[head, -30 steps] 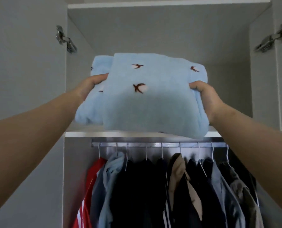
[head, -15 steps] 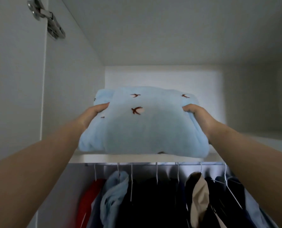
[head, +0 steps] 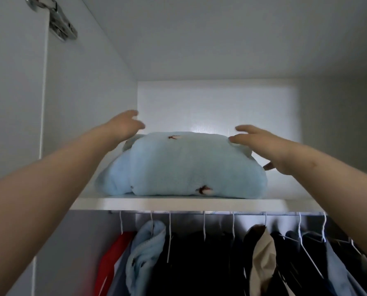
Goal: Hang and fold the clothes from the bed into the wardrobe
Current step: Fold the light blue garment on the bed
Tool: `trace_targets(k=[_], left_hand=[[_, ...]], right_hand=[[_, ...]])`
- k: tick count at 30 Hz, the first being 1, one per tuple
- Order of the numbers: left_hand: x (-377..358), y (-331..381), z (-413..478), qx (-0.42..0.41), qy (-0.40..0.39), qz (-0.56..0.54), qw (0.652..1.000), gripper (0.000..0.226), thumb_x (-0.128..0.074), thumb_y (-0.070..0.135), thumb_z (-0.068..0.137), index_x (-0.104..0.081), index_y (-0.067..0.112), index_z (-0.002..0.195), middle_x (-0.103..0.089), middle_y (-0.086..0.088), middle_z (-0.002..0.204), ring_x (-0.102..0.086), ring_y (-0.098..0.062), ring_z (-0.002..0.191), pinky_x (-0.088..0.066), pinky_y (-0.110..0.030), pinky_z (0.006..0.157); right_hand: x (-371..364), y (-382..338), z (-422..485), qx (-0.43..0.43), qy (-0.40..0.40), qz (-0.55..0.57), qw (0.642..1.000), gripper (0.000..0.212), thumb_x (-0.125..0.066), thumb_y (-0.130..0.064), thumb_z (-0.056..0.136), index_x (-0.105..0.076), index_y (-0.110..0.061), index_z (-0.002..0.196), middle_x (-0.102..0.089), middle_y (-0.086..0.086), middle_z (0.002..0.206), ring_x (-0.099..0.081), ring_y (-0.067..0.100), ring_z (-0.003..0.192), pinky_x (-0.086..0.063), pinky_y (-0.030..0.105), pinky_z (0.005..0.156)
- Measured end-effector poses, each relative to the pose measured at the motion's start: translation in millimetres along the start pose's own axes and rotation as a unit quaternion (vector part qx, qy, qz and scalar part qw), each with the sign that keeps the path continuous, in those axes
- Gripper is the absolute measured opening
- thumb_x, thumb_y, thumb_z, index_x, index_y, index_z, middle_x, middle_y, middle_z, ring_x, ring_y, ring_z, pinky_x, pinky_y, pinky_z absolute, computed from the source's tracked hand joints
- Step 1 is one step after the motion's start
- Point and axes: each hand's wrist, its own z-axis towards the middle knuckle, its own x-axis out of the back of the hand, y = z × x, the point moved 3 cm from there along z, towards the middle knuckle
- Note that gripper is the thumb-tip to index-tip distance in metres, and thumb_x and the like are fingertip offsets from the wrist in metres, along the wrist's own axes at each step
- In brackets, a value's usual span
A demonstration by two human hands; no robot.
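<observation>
A folded light-blue fleece garment point(head: 184, 165) with small brown bird prints lies on the wardrobe's top shelf point(head: 195, 203), close to the front edge. My left hand point(head: 124, 126) hovers at its far left corner with relaxed fingers, holding nothing. My right hand point(head: 261, 146) lies over the garment's far right corner, fingers straight and spread, thumb down beside the bundle. Neither hand grips the fabric.
Below the shelf a metal rail point(head: 199, 213) carries white wire hangers with several clothes: a red top point(head: 108, 263), a light-blue fleece piece point(head: 144, 251), dark garments, a beige one point(head: 261, 259). A door hinge point(head: 59, 24) sticks out at the upper left. The wardrobe's side walls stand close.
The garment went from being held in front of the shelf to lying on it. Both hands let go and moved back over its far corners. The view rose closer to the shelf.
</observation>
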Motion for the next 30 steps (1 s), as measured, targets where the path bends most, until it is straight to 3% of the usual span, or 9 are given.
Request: trace_targets(k=[2,4,6,11,18,25,30], left_hand=[[-6,25,-18,-0.086,-0.020,0.015,0.996,0.040,-0.047,0.022,0.096,-0.046,0.018,0.136,-0.041,-0.002,0.145,-0.038,-0.018,0.131,-0.025,-0.019,0.096],[-23,40,-38,-0.135,-0.107,0.099,0.980,0.037,-0.038,0.030,0.099,-0.050,0.019,0.133,-0.042,0.003,0.144,-0.037,-0.014,0.132,-0.023,-0.018,0.101],[-38,33,-44,-0.126,-0.154,0.175,0.964,0.043,-0.029,0.039,0.100,-0.046,0.023,0.137,-0.038,0.005,0.147,-0.033,-0.015,0.135,-0.021,-0.024,0.107],[-38,14,-38,-0.103,-0.129,0.237,0.958,0.046,-0.023,0.042,0.101,-0.045,0.026,0.138,-0.038,0.001,0.148,-0.035,-0.021,0.134,-0.025,-0.028,0.106],[-34,-30,-16,-0.057,-0.095,0.262,0.959,0.047,-0.022,0.043,0.100,-0.044,0.026,0.139,-0.038,-0.001,0.148,-0.035,-0.023,0.135,-0.026,-0.033,0.110],[-28,-60,0,-0.021,-0.077,0.265,0.961,0.048,-0.021,0.039,0.101,-0.047,0.022,0.137,-0.039,-0.004,0.147,-0.037,-0.023,0.133,-0.025,-0.030,0.107],[-22,-76,9,0.002,-0.055,0.237,0.970,0.045,-0.024,0.041,0.099,-0.056,0.024,0.128,-0.046,-0.004,0.142,-0.042,-0.024,0.127,-0.030,-0.031,0.104]], right_hand=[[-13,-1,-8,0.000,-0.067,-0.020,0.998,0.026,-0.047,-0.046,0.092,-0.051,-0.036,0.115,-0.056,-0.008,0.116,-0.054,0.014,0.100,-0.045,0.035,0.084],[-25,-5,-13,0.038,-0.077,-0.027,0.996,0.028,-0.040,-0.041,0.097,-0.049,-0.031,0.121,-0.055,-0.006,0.113,-0.053,0.014,0.095,-0.040,0.030,0.082],[-33,-4,-10,0.059,-0.062,-0.045,0.995,0.039,-0.035,-0.040,0.099,-0.042,-0.028,0.135,-0.047,-0.005,0.117,-0.045,0.013,0.102,-0.032,0.025,0.087],[-56,-1,14,0.061,-0.048,-0.119,0.990,0.054,-0.030,-0.047,0.097,-0.031,-0.023,0.146,-0.036,0.002,0.147,-0.039,0.022,0.129,-0.028,0.030,0.100],[-105,2,50,0.056,-0.070,-0.138,0.986,0.057,-0.026,-0.049,0.097,-0.025,-0.023,0.148,-0.028,0.007,0.152,-0.035,0.027,0.133,-0.027,0.037,0.108],[-138,-6,79,0.043,-0.107,-0.226,0.967,0.057,-0.021,-0.046,0.099,-0.019,-0.020,0.150,-0.020,0.010,0.155,-0.028,0.031,0.138,-0.022,0.041,0.114],[-152,-9,88,0.063,-0.112,-0.252,0.959,0.054,-0.021,-0.045,0.098,-0.022,-0.024,0.148,-0.026,0.008,0.153,-0.032,0.030,0.135,-0.027,0.044,0.112]])
